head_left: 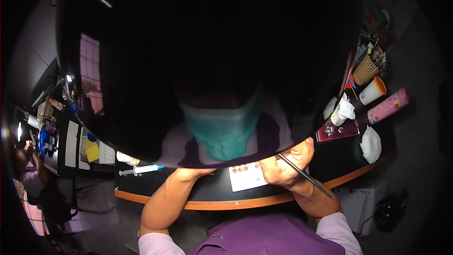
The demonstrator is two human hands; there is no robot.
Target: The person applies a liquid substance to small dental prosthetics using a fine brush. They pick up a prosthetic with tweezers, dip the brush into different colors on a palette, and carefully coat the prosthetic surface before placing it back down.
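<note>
My right hand (278, 172) is closed on a slim black rod (309, 179), like a brush or pen handle, which slants down to the right; its working end is hidden. Beneath that hand lies a white card (245, 183) with rows of small reddish and brown dots along its upper part. My left hand (190, 174) rests at the desk to the left of the card. A large dark, glossy shape covers its fingers, so what they do is hidden. Left of it lies a syringe (144, 170) with a blue tip, beside a small white bottle (127, 158).
On the black desk (207, 193) at right are crumpled white tissue (371, 145), a pink cylinder (388, 106), a white cup with an orange rim (373, 90) and a woven holder of tools (366, 71). Yellow paper (92, 151) lies at left. Another person (35, 174) sits far left.
</note>
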